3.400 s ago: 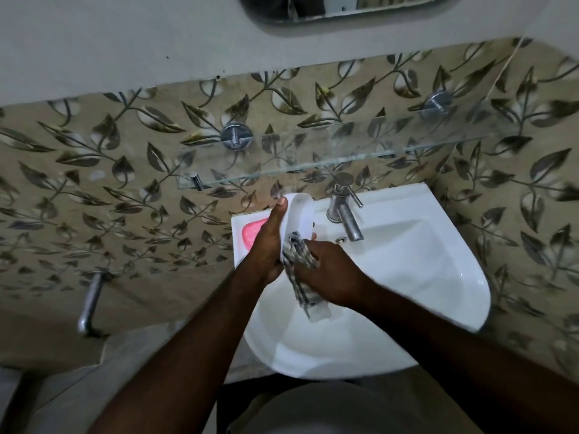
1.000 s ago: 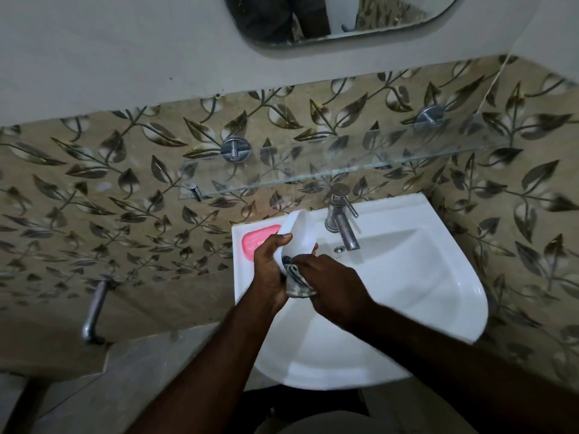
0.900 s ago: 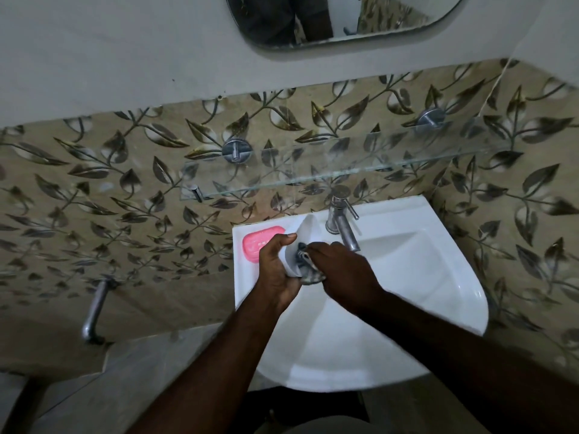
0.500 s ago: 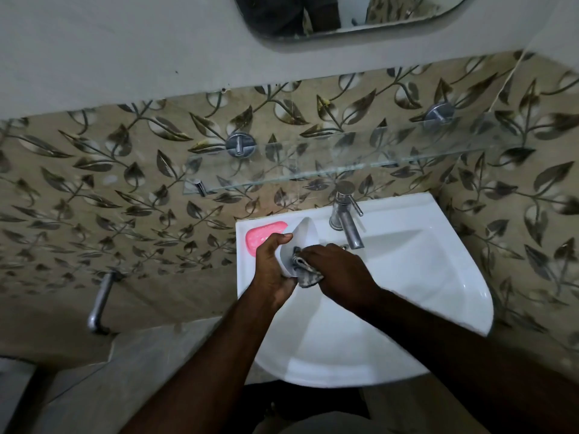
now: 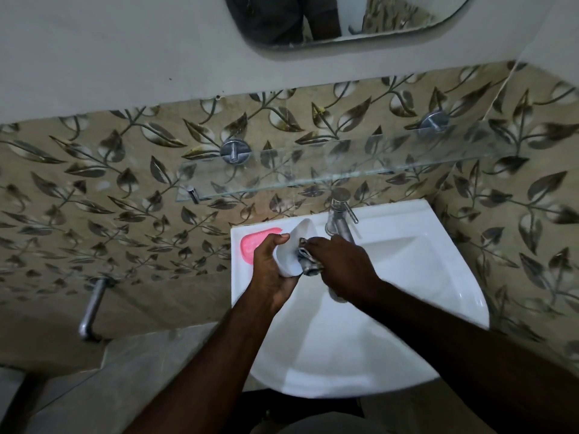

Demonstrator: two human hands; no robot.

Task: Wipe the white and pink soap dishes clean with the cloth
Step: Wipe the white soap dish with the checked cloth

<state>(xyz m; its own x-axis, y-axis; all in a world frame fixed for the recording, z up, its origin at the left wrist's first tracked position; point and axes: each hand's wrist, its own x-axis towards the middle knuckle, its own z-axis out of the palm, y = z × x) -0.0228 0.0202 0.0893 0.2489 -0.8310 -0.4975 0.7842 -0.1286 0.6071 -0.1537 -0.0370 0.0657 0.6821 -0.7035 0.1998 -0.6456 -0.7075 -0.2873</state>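
Your left hand point(image 5: 269, 270) grips the white soap dish point(image 5: 294, 245), tilted on edge over the washbasin point(image 5: 407, 277). At the dish's three o'clock, your right hand point(image 5: 341, 267) holds the bunched cloth point(image 5: 308, 261) against its inner face. The pink soap dish point(image 5: 253, 245) lies flat on the ledge at your left hand's ten o'clock. The tap point(image 5: 340, 214) stands at the dish's one o'clock.

No text, label, brand, number or sign is showing clearly enough to be read anywhere in this view.
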